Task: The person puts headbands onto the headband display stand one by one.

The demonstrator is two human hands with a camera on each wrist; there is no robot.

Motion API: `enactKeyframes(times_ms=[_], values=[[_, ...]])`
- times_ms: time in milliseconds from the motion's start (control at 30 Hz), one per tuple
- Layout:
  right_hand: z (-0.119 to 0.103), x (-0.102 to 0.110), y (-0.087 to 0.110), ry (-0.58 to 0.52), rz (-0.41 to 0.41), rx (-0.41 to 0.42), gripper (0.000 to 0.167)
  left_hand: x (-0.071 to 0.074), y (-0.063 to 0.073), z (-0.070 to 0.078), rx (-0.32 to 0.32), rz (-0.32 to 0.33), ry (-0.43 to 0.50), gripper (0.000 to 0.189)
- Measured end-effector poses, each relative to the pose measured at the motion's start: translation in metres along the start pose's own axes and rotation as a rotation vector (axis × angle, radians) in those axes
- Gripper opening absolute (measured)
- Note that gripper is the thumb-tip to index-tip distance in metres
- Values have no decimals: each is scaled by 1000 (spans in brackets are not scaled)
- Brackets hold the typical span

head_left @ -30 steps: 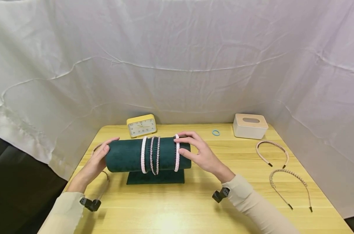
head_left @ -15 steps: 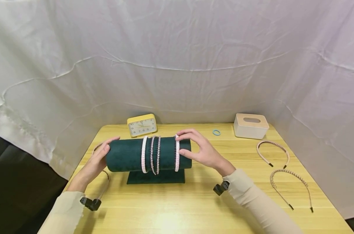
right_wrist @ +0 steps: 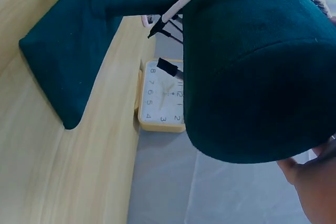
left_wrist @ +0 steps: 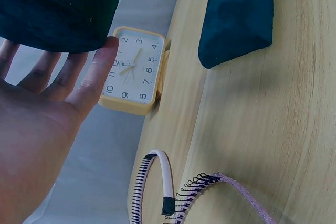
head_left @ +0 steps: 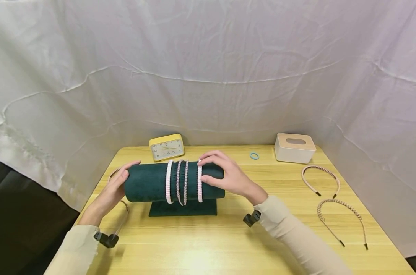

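Observation:
A dark green velvet roll on a stand (head_left: 146,183) carries several headbands. My right hand (head_left: 233,177) pinches a pale pink braided headband (head_left: 199,187) near the roll's right end, thumb in front and fingers at the top. In the right wrist view, part of that hand (right_wrist: 320,182) shows beyond the roll's round end (right_wrist: 273,103). Another pale pink headband (head_left: 169,181) and two thin twisted headbands (head_left: 185,183) sit around the roll's middle. My left hand (head_left: 108,194) rests against the roll's left end; the left wrist view shows its fingers (left_wrist: 92,82) extended, tips at the roll's edge.
A yellow alarm clock (head_left: 166,147) stands behind the roll. Two headbands lie at the right, one farther back (head_left: 319,167) and one nearer (head_left: 338,200). A tissue box (head_left: 294,148) and blue ring (head_left: 254,156) are at the back. More headbands (left_wrist: 167,174) lie at left.
My right hand has slid the pale pink headband leftward along the roll, toward the thin headbands. My left hand and the stand stay about where they were.

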State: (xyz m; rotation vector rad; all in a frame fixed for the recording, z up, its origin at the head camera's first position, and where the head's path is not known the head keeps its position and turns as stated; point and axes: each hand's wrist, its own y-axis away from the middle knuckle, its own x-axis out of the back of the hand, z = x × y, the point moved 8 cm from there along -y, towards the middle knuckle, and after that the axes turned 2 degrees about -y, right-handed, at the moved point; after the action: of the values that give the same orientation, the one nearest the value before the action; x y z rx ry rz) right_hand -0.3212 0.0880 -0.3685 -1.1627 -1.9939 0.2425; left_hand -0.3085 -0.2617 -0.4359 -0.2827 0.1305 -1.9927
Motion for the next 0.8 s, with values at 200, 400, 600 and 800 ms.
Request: enactKeyframes(times_ms=[200,400,600,800], values=[[-3,-4,-5,23,-4,5,33,-1,0,1,-4,-1,2,55],[-4,-5,-7,50,-5,-5,33,0,0,1,-3,-1,1,53],[-9,-6,-10,111,-6,-7,34,0,0,1,-1,3,-3,51],[-18,-7,-13,173,3,48,34,0,-1,1,2,8,-2,51]])
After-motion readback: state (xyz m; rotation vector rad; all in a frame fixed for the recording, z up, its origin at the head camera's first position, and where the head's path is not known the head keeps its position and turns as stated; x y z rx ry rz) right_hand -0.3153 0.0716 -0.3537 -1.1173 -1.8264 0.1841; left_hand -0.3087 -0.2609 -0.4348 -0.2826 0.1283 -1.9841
